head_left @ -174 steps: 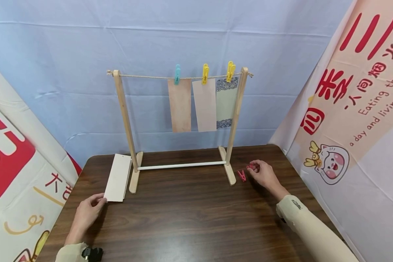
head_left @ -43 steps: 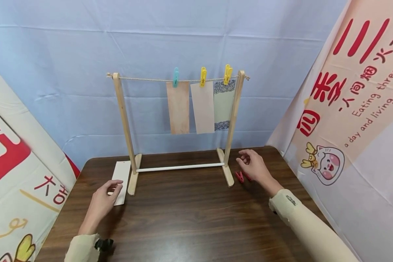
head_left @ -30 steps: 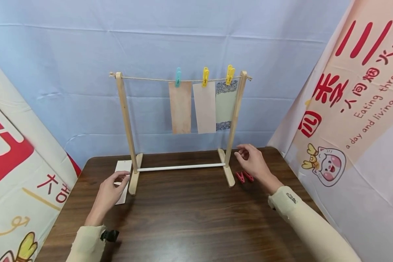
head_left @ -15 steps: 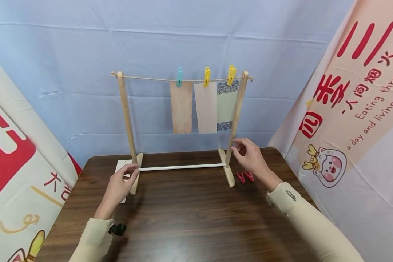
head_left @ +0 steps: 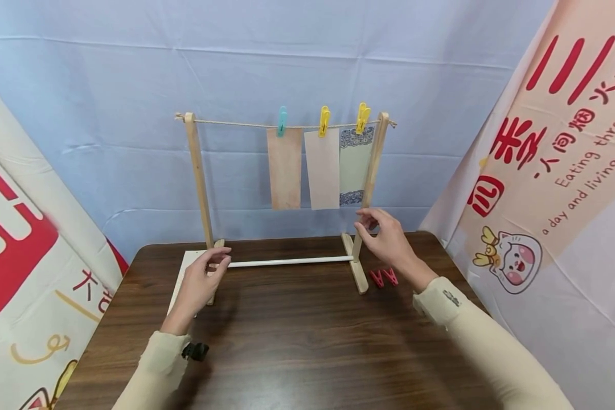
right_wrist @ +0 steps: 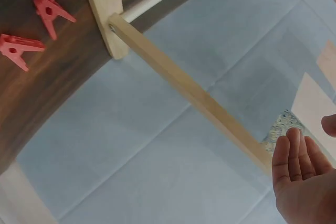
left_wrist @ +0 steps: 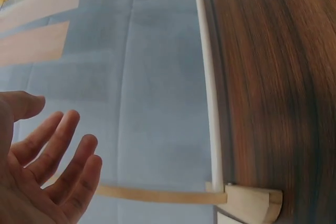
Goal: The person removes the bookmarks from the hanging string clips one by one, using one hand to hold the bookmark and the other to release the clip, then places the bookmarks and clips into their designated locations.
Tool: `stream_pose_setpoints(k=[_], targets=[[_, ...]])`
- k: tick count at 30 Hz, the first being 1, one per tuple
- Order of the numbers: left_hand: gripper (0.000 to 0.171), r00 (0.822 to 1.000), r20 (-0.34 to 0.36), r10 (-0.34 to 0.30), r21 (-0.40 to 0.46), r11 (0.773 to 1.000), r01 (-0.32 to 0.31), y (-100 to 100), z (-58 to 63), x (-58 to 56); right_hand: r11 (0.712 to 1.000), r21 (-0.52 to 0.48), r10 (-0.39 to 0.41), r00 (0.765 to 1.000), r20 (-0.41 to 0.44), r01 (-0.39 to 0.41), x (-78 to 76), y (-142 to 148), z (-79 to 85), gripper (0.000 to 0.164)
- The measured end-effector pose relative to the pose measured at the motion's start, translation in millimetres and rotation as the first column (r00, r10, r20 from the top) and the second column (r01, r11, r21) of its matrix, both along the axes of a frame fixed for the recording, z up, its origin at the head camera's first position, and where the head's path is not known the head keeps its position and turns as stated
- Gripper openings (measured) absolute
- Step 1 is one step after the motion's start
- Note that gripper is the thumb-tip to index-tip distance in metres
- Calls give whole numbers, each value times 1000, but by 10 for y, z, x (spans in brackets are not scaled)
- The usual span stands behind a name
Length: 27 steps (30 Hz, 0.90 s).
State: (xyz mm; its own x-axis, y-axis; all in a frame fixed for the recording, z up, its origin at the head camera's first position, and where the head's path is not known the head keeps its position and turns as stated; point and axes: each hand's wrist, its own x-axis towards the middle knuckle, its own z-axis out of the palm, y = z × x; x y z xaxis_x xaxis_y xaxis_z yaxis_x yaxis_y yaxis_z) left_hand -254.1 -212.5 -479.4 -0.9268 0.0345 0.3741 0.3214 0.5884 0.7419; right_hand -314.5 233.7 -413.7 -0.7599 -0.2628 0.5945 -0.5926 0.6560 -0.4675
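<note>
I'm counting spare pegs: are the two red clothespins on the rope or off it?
Off: both red clothespins lie on the table, beside the rack's right foot, below the rope.

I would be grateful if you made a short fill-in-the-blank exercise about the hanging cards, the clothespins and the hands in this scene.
1. The number of cards hanging from the rope is ____.
2. The clothespin gripping the patterned card is coloured ____.
3. The pair of clothespins lying on the table is coloured ____.
4. The left hand and the right hand are both holding ____.

Missing words: three; yellow; red; nothing.
</note>
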Motion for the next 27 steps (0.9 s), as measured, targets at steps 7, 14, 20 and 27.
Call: stream_pose_setpoints(k=[7,14,20,27], targets=[[30,999,-6,-32,33,999,32,144,-12,-63,1000,7,28,1000,-4,-28,-18,-103,149,30],[32,998,6,-64,51,997,64,221,17,-111,998,14,61,998,-30,-60,-88,-181,279,32],[32,998,-14,-65,65,996,66,279,67,-157,997,28,75,997,-31,-74,-134,-262,401,32],[33,997,-15,-75,81,994,76,354,154,-212,995,52,94,994,-64,-90,-166,-363,549,32]])
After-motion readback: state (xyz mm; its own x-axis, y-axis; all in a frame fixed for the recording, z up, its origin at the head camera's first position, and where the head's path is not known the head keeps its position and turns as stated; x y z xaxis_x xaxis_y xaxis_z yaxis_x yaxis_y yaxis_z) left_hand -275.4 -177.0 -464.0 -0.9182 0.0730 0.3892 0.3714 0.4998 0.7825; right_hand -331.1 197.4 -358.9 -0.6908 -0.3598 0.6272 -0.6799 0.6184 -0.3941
